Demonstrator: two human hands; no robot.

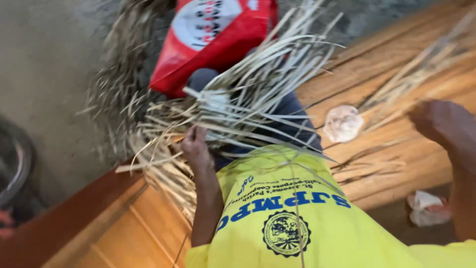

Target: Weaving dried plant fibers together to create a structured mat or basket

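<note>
My left hand [195,145] grips a bundle of pale dried leaf strips [248,94] that fans out up and to the right across my lap. More dry, frayed strips [148,149] hang below and left of that hand. My right hand [439,121] is raised at the right edge over the wooden planks, blurred, with nothing visibly in it. The yellow shirt [297,223] that I wear fills the lower middle.
A red bag with a white patch [213,34] lies beyond the bundle. Wooden planks [377,74] carry loose strips [421,69], a crumpled whitish scrap [342,124] and a white-and-red scrap [426,206]. A wooden panel [119,228] is at lower left, a dark wheel [15,164] beside it.
</note>
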